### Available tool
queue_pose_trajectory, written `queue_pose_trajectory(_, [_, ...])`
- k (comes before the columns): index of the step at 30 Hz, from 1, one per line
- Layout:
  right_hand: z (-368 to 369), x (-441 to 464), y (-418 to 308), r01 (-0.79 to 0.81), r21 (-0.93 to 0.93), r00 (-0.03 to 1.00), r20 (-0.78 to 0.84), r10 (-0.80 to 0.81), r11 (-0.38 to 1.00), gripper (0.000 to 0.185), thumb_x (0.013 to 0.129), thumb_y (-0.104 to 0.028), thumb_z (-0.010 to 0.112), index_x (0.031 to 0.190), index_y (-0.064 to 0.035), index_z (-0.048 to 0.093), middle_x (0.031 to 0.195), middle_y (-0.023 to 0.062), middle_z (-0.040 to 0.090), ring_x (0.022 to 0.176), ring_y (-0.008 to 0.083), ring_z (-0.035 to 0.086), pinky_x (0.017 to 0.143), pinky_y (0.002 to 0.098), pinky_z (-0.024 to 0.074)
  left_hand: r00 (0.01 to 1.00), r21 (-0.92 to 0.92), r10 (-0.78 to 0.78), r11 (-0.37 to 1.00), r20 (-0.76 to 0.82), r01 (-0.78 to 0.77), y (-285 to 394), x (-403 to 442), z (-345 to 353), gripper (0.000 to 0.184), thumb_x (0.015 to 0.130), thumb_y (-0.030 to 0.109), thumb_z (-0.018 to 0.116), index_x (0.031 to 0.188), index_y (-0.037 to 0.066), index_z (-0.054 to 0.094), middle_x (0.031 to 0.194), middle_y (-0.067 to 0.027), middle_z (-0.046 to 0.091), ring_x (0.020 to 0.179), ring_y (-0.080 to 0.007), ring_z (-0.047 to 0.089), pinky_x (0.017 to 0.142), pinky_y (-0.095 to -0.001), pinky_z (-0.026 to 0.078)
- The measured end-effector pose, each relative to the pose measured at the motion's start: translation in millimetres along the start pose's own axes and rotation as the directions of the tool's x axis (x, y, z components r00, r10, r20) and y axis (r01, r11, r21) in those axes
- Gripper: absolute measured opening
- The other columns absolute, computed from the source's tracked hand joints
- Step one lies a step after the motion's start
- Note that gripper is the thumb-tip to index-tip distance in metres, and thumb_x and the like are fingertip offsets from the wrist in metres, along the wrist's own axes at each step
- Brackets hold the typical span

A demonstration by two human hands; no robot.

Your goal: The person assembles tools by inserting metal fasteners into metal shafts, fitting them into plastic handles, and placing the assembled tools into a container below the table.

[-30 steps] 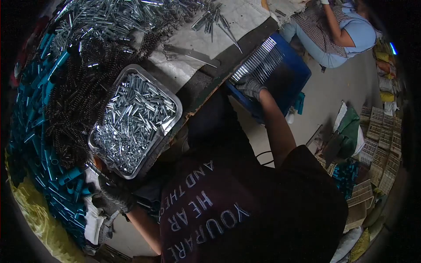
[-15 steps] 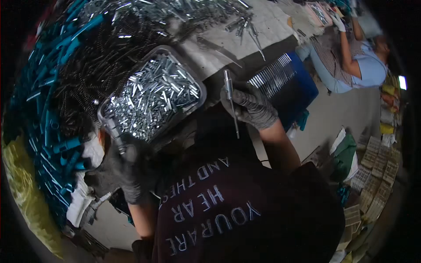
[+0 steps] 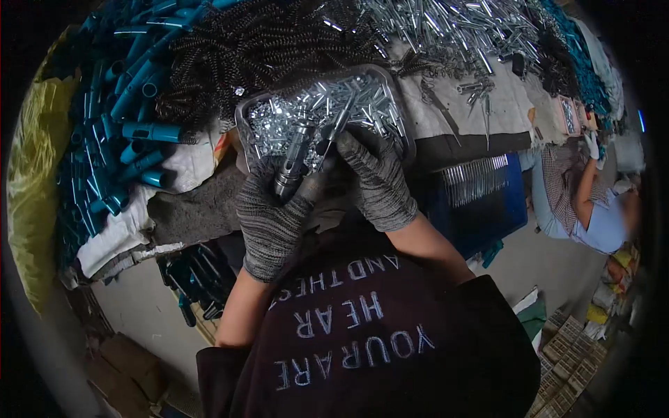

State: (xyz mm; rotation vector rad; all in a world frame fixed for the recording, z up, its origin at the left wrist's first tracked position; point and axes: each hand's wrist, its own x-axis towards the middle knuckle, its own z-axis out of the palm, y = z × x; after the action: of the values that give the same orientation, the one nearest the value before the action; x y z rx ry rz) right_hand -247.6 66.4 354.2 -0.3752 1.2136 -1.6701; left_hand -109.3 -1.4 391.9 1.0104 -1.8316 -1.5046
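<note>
Right in the middle of the frame, two grey-gloved hands work close together over the near edge of a clear tray (image 3: 410,150) filled with small metal pins (image 3: 268,129). The left hand (image 3: 272,216) has its fingers clamped around a metal cylinder (image 3: 296,150), tilted with its top leaning to the right. Just beside it, the right hand (image 3: 380,174) pinches a slim metal rod (image 3: 341,118) between its fingers, slanted, its lower end close to the cylinder; whether they touch, I cannot tell. The tray sits on the tabletop (image 3: 202,209). Dark coil springs (image 3: 272,42) heap behind it, teal tubes (image 3: 146,132) fill the upper left, and silver parts (image 3: 453,28) spread across the upper right. Right of centre, a blue bin (image 3: 516,202) holds a row of metal rods (image 3: 474,182).
</note>
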Motion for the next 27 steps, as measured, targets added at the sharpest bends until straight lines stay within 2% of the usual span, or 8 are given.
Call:
queue_pose_trajectory(4, [9.1,1.4,3.1,-0.017,0.025,1.0,-0.004,0.017,1.0,0.031,0.084,-0.031,0.065,0.099,-0.0045,0.062,0.089,0.0034,0.063,0.084,0.0114,0.059,0.075,0.0248,0.0485,0.996,0.091,0.053,0.995,-0.066,-0.047,-6.9,1.7,-5.8,0.033,0.076,0.013,0.073,0.101,-0.003,0.06,0.091,-0.0099,0.065,0.082,-0.013,0.06,0.074,-0.0269,0.049])
queue_pose_trajectory(6, [10.9,0.6,5.4,-0.134,0.316,0.99,0.092,0.111,0.939,0.029,0.084,-0.029,0.064,0.1,-0.0047,0.062,0.089,0.0034,0.063,0.083,0.0116,0.059,0.075,0.0249,0.0488,0.997,0.094,0.052,0.994,-0.062,-0.046,-9.8,5.2,-10.7,0.031,0.075,0.014,0.073,0.099,-0.003,0.061,0.088,-0.0101,0.066,0.079,-0.013,0.061,0.072,-0.0265,0.049])
queue_pose_trajectory(10, [13.2,1.6,6.6,-0.136,0.264,0.989,0.1,0.114,0.955,0.029,0.085,-0.028,0.064,0.101,-0.0046,0.062,0.09,0.0042,0.064,0.084,0.0126,0.059,0.076,0.0254,0.0486,0.999,0.021,0.032,0.999,-0.028,-0.031,-20.3,9.2,-15.2,0.03,0.075,0.014,0.073,0.098,-0.003,0.061,0.086,-0.0091,0.066,0.076,-0.0125,0.061,0.071,-0.0256,0.049])
queue_pose_trajectory(13, [11.8,2.1,1.2,-0.094,0.095,0.995,0.047,0.09,0.991,0.029,0.086,-0.029,0.062,0.102,-0.0044,0.062,0.092,0.005,0.064,0.084,0.0128,0.06,0.076,0.0257,0.0481,0.998,-0.015,-0.052,0.999,-0.036,0.052,-21.1,8.7,-18.3,0.029,0.075,0.013,0.072,0.098,-0.002,0.061,0.086,-0.0089,0.066,0.076,-0.0122,0.06,0.07,-0.0251,0.049])
queue_pose_trajectory(15, [4.3,3.7,-0.3,0.435,-0.496,0.9,0.201,-0.388,0.752,0.029,0.085,-0.025,0.064,0.102,-0.002,0.059,0.086,0.0058,0.063,0.076,0.0139,0.062,0.064,0.0238,0.0507,0.997,0.004,-0.074,0.997,0.029,0.074,-18.5,10.2,-24.1,0.028,0.075,0.012,0.071,0.098,-0.002,0.062,0.085,-0.0088,0.066,0.076,-0.0119,0.06,0.069,-0.0254,0.049])
queue_pose_trajectory(16, [4.4,9.8,-0.4,0.01,-0.142,1.0,-0.003,-0.01,0.99,0.032,0.085,-0.027,0.063,0.104,-0.0017,0.059,0.087,0.006,0.062,0.074,0.0132,0.062,0.063,0.0223,0.05,0.997,0.002,-0.076,0.997,0.029,0.076,-17.7,10.4,-25.8,0.028,0.075,0.012,0.071,0.098,-0.002,0.062,0.085,-0.0088,0.066,0.076,-0.0119,0.06,0.069,-0.0254,0.049])
queue_pose_trajectory(25, [-2.5,5.3,-34.6,0.053,-0.229,0.998,-0.011,-0.057,0.972,0.033,0.085,-0.03,0.063,0.105,-0.004,0.058,0.084,0.0046,0.062,0.069,0.0114,0.06,0.057,0.0219,0.0476,0.993,-0.007,-0.084,0.996,0.079,0.085,-11.6,10.3,-31.7,0.024,0.078,0.015,0.068,0.094,-0.003,0.063,0.077,-0.0076,0.064,0.071,-0.0126,0.06,0.066,-0.0271,0.049])
queue_pose_trajectory(27, [-31.3,17.2,-38.9,0.254,-0.224,0.957,-0.082,-0.278,0.941,0.03,0.085,-0.026,0.063,0.106,-0.0046,0.057,0.084,0.0048,0.062,0.069,0.0109,0.059,0.053,0.021,0.0449,0.97,-0.185,-0.128,0.968,0.208,0.168,-23.5,10.8,-51.2,0.021,0.082,0.015,0.062,0.093,-0.003,0.062,0.074,-0.0067,0.062,0.068,-0.0128,0.058,0.063,-0.0273,0.048])
